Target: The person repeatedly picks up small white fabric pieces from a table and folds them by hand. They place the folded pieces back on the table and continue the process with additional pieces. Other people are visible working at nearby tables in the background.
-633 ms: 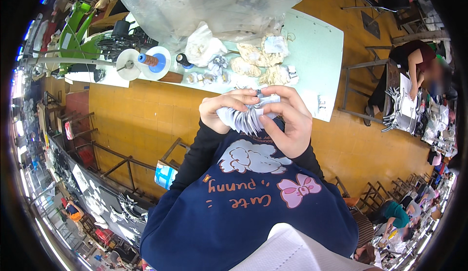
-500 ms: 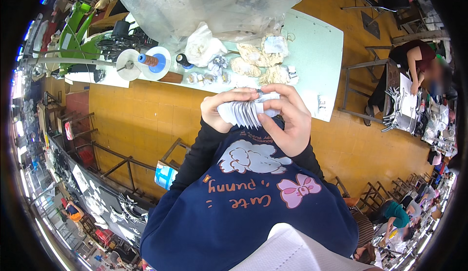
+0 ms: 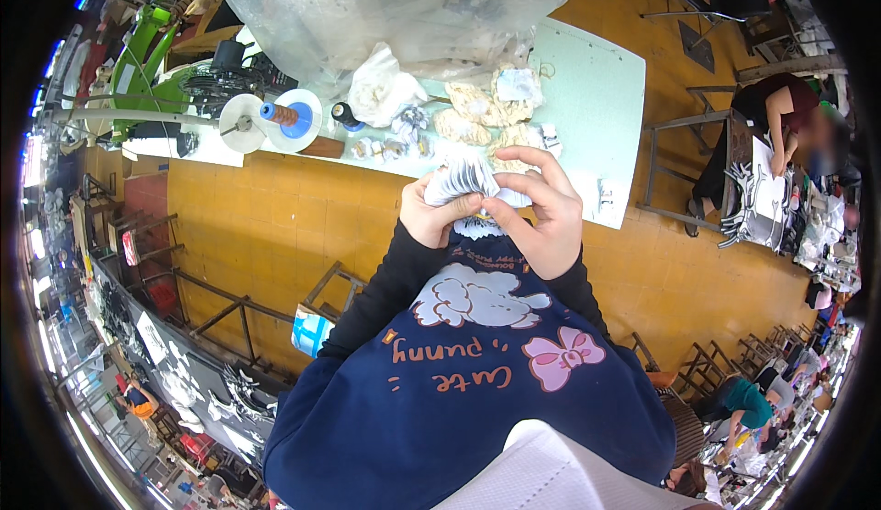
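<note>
A fanned stack of small white labels or slips is gripped in my left hand, its thumb lying across the near edge. My right hand is at the right side of the stack, with its thumb and a finger closed on one of the white pieces and the upper fingers curved over. Whatever is printed on the pieces is too small to make out. Both hands are held in front of my body, just short of the pale green table.
Small plastic bags of beige pieces, a white bundle, a brown thread spool and a black spool lie on the table. Behind them is a large clear plastic bag. A person works at the right.
The stack has tipped upward and away from me. My left fingers went from its top to behind it, the thumb now in front. My right hand has shifted its fingers along the stack.
</note>
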`<state>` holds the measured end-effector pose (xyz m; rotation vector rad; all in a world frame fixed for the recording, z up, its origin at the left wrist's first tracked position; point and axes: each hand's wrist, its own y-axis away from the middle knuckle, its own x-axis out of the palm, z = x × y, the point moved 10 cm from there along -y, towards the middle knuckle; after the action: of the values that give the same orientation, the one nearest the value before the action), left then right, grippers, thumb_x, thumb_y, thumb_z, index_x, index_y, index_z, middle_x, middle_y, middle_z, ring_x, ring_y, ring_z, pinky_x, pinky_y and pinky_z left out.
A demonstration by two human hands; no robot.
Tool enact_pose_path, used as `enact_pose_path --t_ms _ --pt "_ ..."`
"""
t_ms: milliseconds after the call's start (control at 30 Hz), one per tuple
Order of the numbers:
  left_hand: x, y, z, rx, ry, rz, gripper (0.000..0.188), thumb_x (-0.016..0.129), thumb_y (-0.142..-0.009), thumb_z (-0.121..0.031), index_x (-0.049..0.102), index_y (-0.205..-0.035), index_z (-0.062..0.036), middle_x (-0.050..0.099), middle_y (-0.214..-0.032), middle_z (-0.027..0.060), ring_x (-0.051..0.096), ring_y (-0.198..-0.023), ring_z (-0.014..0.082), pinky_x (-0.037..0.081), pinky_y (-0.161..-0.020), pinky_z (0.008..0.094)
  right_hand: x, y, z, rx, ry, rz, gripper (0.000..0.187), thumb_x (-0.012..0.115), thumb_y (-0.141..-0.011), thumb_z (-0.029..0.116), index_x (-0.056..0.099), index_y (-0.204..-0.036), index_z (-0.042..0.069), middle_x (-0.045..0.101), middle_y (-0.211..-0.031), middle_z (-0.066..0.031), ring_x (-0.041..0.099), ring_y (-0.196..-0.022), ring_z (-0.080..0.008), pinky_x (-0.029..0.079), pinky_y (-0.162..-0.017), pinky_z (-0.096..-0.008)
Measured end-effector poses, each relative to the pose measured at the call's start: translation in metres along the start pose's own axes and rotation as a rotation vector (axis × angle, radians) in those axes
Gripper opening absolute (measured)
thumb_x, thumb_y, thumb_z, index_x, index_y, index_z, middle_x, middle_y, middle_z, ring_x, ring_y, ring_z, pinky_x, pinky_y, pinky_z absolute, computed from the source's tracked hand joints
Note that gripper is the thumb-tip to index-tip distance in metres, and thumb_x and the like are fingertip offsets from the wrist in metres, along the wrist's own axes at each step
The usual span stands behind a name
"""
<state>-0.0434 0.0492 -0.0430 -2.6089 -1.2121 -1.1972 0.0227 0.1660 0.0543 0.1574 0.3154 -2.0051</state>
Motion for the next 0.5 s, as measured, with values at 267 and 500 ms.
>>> enact_pose_path --t_ms 267,500 --pt "0.0 0.0 0.011 -0.087 0.122 0.031 0.033 0.072 -0.08 0.002 0.061 -0.11 0.0027 0.068 -0.099 0.009 0.065 -0.088 0.014 0.052 -0.078 0.0268 0.0 0.001 0.0 0.019 -0.071 -0.011 0.02 0.073 -0.079 0.002 0.067 -0.096 -0.007 0.057 -0.119 -0.016 0.059 -0.1 -0.02 0.049 -0.077 -0.0267" --pt "0.0 -0.002 0.014 -0.072 0.201 0.06 0.036 0.071 -0.076 0.007 0.061 -0.11 0.0019 0.068 -0.099 0.0086 0.065 -0.089 0.0156 0.052 -0.08 0.0281 0.0 0.001 0.007 -0.008 -0.091 -0.029 0.018 0.07 -0.08 0.0 0.067 -0.096 -0.006 0.058 -0.118 -0.016 0.059 -0.102 -0.0229 0.046 -0.086 -0.0302"
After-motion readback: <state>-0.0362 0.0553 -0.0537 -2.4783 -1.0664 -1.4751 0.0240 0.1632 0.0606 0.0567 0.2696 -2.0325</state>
